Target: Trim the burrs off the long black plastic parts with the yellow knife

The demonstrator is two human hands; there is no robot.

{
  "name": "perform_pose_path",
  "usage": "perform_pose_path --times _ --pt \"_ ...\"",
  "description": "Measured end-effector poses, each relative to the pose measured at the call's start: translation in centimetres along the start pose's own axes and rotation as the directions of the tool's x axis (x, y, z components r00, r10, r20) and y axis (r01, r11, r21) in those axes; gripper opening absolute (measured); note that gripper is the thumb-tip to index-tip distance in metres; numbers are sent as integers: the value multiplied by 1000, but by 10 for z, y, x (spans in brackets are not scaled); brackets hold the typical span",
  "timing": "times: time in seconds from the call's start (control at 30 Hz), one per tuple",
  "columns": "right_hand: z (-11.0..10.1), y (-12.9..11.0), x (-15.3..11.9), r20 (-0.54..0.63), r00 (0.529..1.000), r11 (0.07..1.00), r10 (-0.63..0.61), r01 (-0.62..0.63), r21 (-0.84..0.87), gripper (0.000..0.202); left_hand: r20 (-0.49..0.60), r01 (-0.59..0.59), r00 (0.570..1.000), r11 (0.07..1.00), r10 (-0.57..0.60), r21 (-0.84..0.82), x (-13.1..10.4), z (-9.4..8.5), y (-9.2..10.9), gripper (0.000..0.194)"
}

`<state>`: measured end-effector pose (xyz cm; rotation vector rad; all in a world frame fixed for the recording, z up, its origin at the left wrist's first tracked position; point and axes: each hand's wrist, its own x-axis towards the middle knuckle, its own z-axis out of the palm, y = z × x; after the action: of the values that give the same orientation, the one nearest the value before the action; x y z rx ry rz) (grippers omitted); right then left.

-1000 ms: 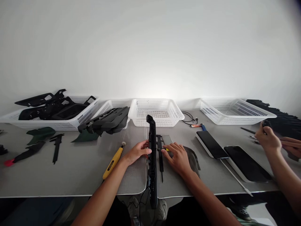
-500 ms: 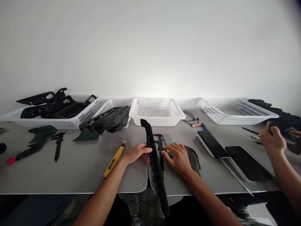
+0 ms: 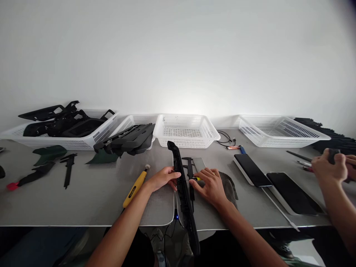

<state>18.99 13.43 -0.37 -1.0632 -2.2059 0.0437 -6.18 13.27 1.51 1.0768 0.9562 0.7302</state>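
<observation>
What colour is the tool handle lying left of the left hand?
Yellow handle, clearest in the head view.

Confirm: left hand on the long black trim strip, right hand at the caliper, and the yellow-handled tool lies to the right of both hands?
Not quite. In the head view the yellow-handled tool lies left of both hands, beside the left hand. The rest holds: that hand is on the long black trim strip, and the right hand is at the caliper.
</observation>
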Motion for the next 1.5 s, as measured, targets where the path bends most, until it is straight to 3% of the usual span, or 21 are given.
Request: perform_pose_path --times 0.43,1.5 --pt "-2 -1 2 50 998 999 30 -29 -18 36 85 -68 994 996 63 58 0 0 -1 59" --pt "-3 -1 2 37 998 999 45 -45 21 32 36 -102 994 995 102 15 1 0 -1 64"
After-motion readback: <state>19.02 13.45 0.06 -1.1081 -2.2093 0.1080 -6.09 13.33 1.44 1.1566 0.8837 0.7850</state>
